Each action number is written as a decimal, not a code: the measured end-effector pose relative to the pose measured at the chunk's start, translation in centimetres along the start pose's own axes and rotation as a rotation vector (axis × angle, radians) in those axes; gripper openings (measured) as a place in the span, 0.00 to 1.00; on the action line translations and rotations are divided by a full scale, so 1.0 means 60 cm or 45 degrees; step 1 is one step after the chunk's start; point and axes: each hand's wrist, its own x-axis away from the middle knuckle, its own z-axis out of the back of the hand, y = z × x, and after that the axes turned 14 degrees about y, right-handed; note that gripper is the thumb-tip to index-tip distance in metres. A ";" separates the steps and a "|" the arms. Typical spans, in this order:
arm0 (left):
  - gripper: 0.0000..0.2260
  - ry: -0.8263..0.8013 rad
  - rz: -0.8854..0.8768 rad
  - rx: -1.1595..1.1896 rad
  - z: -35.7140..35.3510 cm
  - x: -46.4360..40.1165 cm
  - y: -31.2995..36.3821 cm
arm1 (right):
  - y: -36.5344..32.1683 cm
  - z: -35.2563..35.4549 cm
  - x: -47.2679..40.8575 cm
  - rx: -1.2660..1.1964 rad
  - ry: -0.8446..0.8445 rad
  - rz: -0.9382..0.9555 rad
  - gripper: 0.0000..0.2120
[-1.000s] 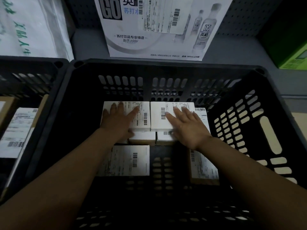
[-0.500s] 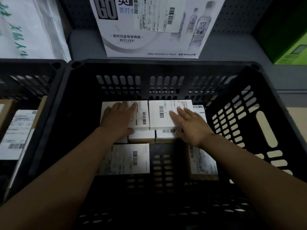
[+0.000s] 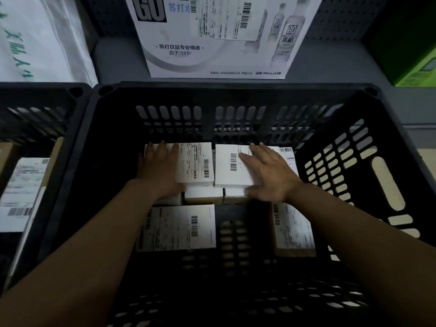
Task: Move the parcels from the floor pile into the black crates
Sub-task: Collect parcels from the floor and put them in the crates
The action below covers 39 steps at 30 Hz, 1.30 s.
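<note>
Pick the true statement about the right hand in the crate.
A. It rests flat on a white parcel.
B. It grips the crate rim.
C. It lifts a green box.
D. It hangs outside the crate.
A: the right hand lies with straight fingers on the white parcel inside the black crate.

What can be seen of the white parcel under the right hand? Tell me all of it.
The white parcel is a flat rectangular box, seemingly card, with a printed label and barcode on top. It lies flat at the back of the black crate, stacked on other white boxes, beside a similar parcel to its left. The right hand rests on it, fingers straight, covering its right part.
</note>
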 end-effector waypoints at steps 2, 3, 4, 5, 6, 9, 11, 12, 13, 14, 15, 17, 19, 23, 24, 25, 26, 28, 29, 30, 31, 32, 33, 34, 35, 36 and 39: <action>0.52 0.009 0.004 0.030 -0.001 -0.001 -0.001 | -0.005 0.002 -0.015 0.016 -0.023 -0.010 0.49; 0.52 0.012 0.001 0.034 -0.002 0.000 -0.001 | -0.007 0.003 -0.021 0.015 -0.020 -0.012 0.49; 0.53 0.014 -0.003 0.035 -0.003 0.000 -0.002 | -0.010 0.004 -0.025 0.001 -0.013 -0.022 0.49; 0.53 0.011 -0.004 0.037 -0.003 0.000 -0.003 | -0.013 0.006 -0.027 -0.010 -0.002 -0.037 0.48; 0.53 0.005 -0.002 0.041 -0.003 -0.001 -0.003 | -0.015 0.007 -0.027 0.001 0.013 -0.045 0.48; 0.53 -0.006 0.000 0.045 0.000 -0.002 0.000 | -0.019 0.016 -0.031 0.187 0.028 -0.019 0.51; 0.53 -0.006 0.002 0.050 0.002 -0.001 0.002 | -0.020 0.024 -0.032 0.270 0.008 -0.001 0.55; 0.52 -0.009 0.002 0.048 0.002 -0.001 0.003 | -0.021 0.028 -0.030 0.274 -0.003 -0.001 0.57; 0.52 -0.009 0.001 0.042 0.002 0.000 0.003 | -0.021 0.032 -0.026 0.261 -0.011 -0.007 0.58; 0.52 -0.007 0.000 0.032 0.002 0.000 0.004 | -0.021 0.037 -0.020 0.237 -0.010 -0.021 0.59; 0.53 -0.002 0.001 0.024 0.001 0.000 0.005 | -0.023 0.041 -0.013 0.215 -0.004 -0.040 0.59; 0.53 0.001 -0.003 0.015 0.000 0.001 0.007 | -0.029 0.052 0.006 0.207 0.012 -0.074 0.60; 0.53 0.005 0.001 0.004 -0.002 0.001 0.005 | -0.040 0.061 0.019 0.222 0.006 -0.120 0.59; 0.54 0.017 -0.032 -0.025 -0.004 0.002 0.005 | -0.081 0.089 0.051 0.036 -0.148 -0.349 0.61; 0.54 0.016 -0.034 -0.022 -0.004 0.002 0.006 | -0.094 0.096 0.058 -0.031 -0.213 -0.397 0.61; 0.54 0.018 -0.034 -0.019 -0.005 0.002 0.006 | -0.107 0.100 0.064 -0.078 -0.279 -0.431 0.62; 0.54 0.023 -0.033 -0.019 -0.005 0.002 0.006 | -0.119 0.099 0.070 -0.101 -0.342 -0.451 0.61; 0.54 0.030 -0.030 -0.016 -0.006 0.002 0.006 | -0.140 0.084 0.082 -0.087 -0.454 -0.471 0.60; 0.54 0.029 -0.031 -0.011 -0.007 0.002 0.006 | -0.148 0.072 0.087 -0.068 -0.499 -0.480 0.61; 0.54 0.023 -0.031 -0.008 -0.007 0.003 0.007 | -0.154 0.060 0.092 -0.049 -0.537 -0.495 0.62; 0.54 0.013 -0.031 -0.008 -0.007 0.003 0.007 | -0.157 0.048 0.096 -0.032 -0.565 -0.517 0.62; 0.54 0.002 -0.027 -0.010 -0.006 0.003 0.008 | -0.156 0.037 0.098 -0.019 -0.578 -0.547 0.63; 0.54 -0.008 -0.021 -0.011 -0.006 0.003 0.008 | -0.153 0.030 0.099 -0.016 -0.577 -0.582 0.63; 0.54 -0.015 -0.015 -0.009 -0.006 0.003 0.008 | -0.147 0.025 0.098 -0.030 -0.566 -0.625 0.64; 0.54 -0.018 -0.010 -0.007 -0.006 0.003 0.009 | -0.140 0.020 0.097 -0.067 -0.545 -0.672 0.64; 0.54 -0.019 -0.008 -0.007 -0.005 0.002 0.009 | -0.134 0.016 0.093 -0.122 -0.523 -0.721 0.63; 0.54 -0.030 -0.009 -0.029 -0.006 0.002 0.013 | -0.126 0.003 0.088 -0.148 -0.501 -0.805 0.59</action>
